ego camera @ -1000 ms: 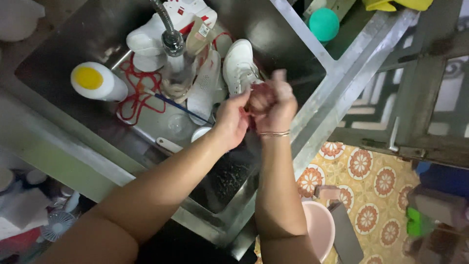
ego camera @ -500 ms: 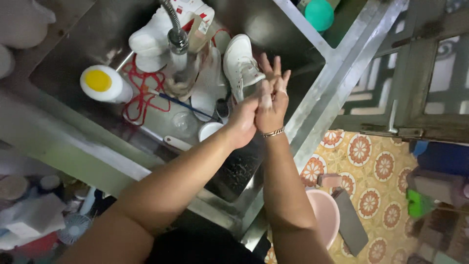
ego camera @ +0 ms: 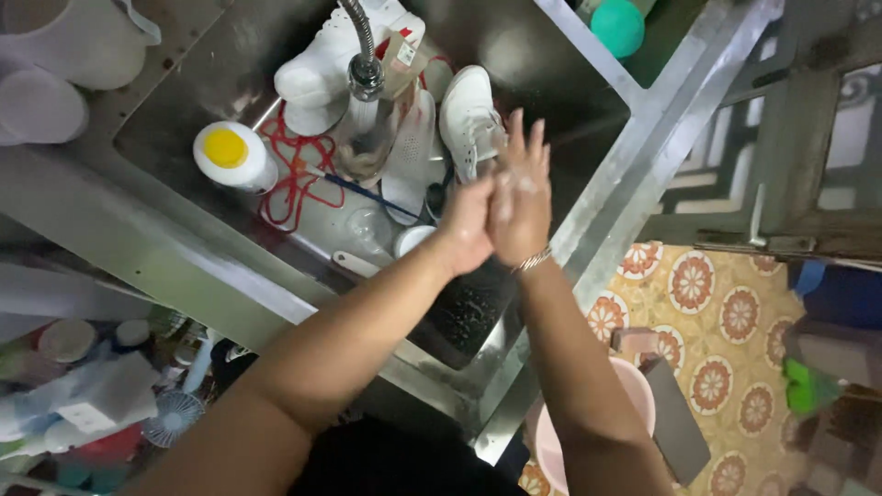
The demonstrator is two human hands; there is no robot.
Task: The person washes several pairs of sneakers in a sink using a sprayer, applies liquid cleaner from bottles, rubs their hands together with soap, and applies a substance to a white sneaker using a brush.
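My left hand and my right hand are pressed palm to palm over the steel sink, soapy, with the right fingers spread upward. Neither holds anything. A thin bracelet circles my right wrist. Just beyond the hands lies a white sneaker in the basin. A second white sneaker lies under the flexible tap. Red laces lie loose on the sink floor.
A white bottle with a yellow cap lies in the sink at left. A teal ball sits on the far ledge. A pink basin stands on the patterned floor at right. Cluttered shelves are at lower left.
My hands have rubbed together and the fingers have straightened from a clasp into flat, pressed palms. The view has shifted slightly closer to the sink.
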